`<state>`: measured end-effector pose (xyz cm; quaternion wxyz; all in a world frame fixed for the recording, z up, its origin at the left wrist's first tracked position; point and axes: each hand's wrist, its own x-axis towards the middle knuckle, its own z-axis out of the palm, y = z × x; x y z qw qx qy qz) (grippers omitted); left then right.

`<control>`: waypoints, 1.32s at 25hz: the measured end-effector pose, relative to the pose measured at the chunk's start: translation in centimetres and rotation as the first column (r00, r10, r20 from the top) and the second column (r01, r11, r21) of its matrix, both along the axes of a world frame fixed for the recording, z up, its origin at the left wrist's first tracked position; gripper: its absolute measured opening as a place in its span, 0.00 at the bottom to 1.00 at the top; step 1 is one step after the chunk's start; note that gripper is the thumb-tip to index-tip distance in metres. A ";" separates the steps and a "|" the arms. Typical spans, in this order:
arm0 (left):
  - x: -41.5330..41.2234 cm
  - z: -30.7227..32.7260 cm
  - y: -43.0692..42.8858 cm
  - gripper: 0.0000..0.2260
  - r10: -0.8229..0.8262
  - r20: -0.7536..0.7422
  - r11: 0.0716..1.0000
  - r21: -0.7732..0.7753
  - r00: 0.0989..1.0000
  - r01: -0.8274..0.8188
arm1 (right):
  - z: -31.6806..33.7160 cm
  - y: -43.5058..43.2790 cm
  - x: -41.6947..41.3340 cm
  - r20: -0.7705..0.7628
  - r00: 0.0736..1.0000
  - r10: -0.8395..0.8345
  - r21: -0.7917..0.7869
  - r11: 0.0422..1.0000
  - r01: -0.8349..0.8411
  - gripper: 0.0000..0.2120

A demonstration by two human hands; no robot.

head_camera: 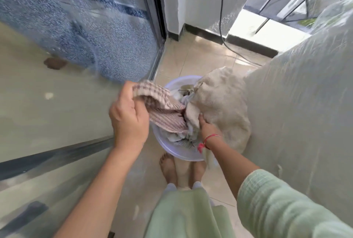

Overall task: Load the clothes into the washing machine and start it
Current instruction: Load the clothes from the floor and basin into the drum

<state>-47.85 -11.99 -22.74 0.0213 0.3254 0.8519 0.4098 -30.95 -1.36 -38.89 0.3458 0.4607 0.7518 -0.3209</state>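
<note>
As a person stands barefoot on a tiled floor (pixel 191 56), the head camera looks down on a pale plastic basin (pixel 172 150) heaped with clothes (pixel 176 136), just ahead of the toes. The left hand (pixel 129 117) is clamped in a fist round one end of a pink-and-white checked cloth (pixel 160 104), held above the basin's left rim. The cloth's other end trails down onto the heap. The right hand (pixel 207 126), a red thread (pixel 209 139) at its wrist, reaches into the basin's right side. Its thumb lies on a bulky beige cloth (pixel 219 102) and its fingers are buried in the folds, so its grip cannot be told. The beige cloth spills over the right rim against a large plastic-covered object (pixel 298 104). A glass sliding door (pixel 95 37) stands at left.
</note>
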 end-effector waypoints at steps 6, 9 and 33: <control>-1.4 15.4 0.3 0.15 -0.257 -0.451 0.966 -0.095 0.854 0.241 | 15.2 -0.4 -0.1 -0.130 0.987 0.098 0.317 0.947 -0.052 0.22; -1.0 20.4 -0.6 0.18 -0.238 -0.404 0.971 -0.123 0.883 0.205 | 25.4 -0.6 1.3 -0.305 0.948 0.092 0.513 0.855 0.082 0.21; 26.8 45.6 12.0 0.24 -0.510 -0.631 0.630 0.189 0.584 0.753 | 64.8 7.2 28.8 -0.834 0.548 0.060 0.510 0.464 0.725 0.28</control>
